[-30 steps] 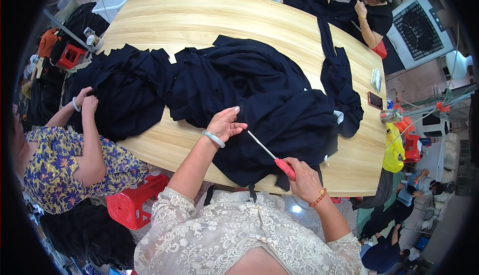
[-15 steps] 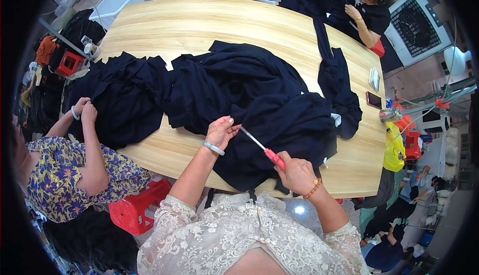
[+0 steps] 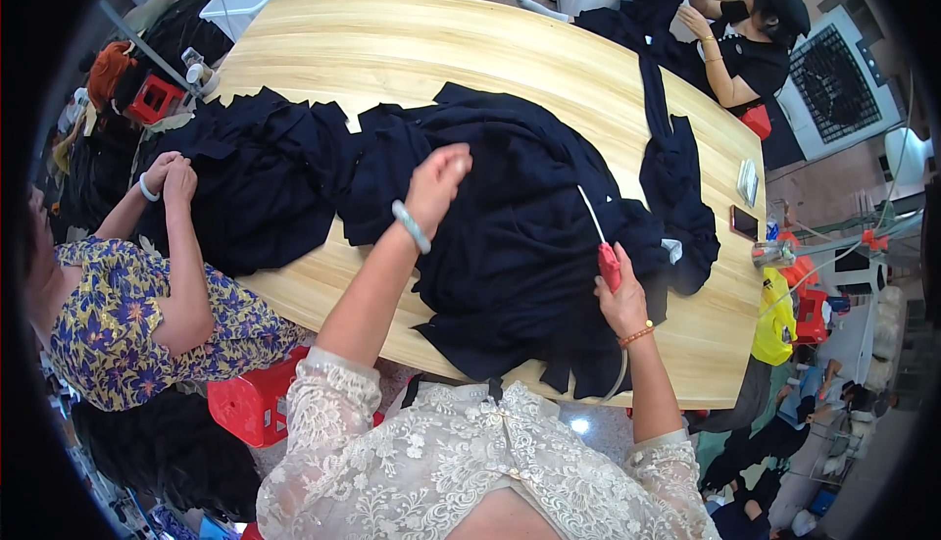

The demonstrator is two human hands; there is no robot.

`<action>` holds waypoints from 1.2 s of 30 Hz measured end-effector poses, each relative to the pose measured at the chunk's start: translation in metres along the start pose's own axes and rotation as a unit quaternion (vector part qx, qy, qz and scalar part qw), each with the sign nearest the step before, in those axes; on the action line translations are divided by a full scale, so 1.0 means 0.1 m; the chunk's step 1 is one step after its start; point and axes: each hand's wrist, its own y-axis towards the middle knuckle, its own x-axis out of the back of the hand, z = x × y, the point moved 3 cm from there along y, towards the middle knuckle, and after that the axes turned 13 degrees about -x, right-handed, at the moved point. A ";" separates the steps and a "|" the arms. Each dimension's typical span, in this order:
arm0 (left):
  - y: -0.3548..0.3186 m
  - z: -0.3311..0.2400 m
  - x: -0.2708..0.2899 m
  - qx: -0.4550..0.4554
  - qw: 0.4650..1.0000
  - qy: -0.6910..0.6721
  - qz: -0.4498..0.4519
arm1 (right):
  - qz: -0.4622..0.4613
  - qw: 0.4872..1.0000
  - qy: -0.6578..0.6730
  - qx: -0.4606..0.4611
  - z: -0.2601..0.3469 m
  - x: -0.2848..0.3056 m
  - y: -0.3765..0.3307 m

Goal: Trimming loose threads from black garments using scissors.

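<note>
The right hand (image 3: 620, 297) grips a red-handled tool (image 3: 600, 242), its thin shaft slanting up and away. The dark garment (image 3: 510, 217) lies under the left hand (image 3: 438, 179), whose fingers (image 3: 453, 160) hang loosely together, empty.

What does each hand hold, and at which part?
The right hand holds a thin tool by its red handle. The left hand is over the dark fabric, holding nothing visible.

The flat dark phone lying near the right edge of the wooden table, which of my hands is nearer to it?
Right. Your right hand grips a red-handled tool just left of the phone; your left hand rests far left on the navy fabric.
</note>
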 end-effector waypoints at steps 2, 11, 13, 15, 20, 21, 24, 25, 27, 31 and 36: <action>-0.33 0.45 0.21 0.008 0.995 0.085 0.060 | 0.010 0.999 0.025 -0.035 -0.11 0.01 0.05; -1.23 0.20 0.25 -0.041 0.882 0.463 0.070 | -0.056 0.997 -0.007 -0.056 -0.37 0.27 0.09; -1.29 0.32 0.35 0.045 0.905 0.419 0.055 | -0.051 0.998 -0.026 -0.032 -0.28 0.31 -0.01; -1.34 0.48 0.45 0.116 0.973 0.198 0.020 | -0.042 0.998 -0.031 0.047 -0.14 0.32 -0.13; -1.29 0.51 0.53 0.245 0.969 -0.031 -0.009 | -0.015 0.989 -0.071 0.129 0.21 0.36 -0.50; -1.27 0.56 0.56 0.232 0.972 -0.041 -0.013 | 0.001 0.987 -0.077 0.138 0.28 0.35 -0.55; -1.23 0.60 0.53 0.151 0.985 -0.081 -0.036 | 0.045 0.981 -0.098 0.159 0.44 0.29 -0.67; -1.22 0.61 0.52 0.132 0.987 -0.071 -0.059 | 0.055 0.977 -0.101 0.177 0.46 0.25 -0.69; -1.22 0.63 0.49 0.134 0.989 -0.049 -0.049 | 0.089 0.971 -0.108 0.193 0.56 0.22 -0.74; -1.23 0.59 0.43 0.128 0.992 0.019 -0.017 | 0.135 0.960 -0.131 0.209 0.64 0.13 -0.76; -1.26 0.35 0.33 -0.146 0.941 0.306 -0.016 | 0.194 0.931 -0.212 0.225 0.72 0.05 -0.77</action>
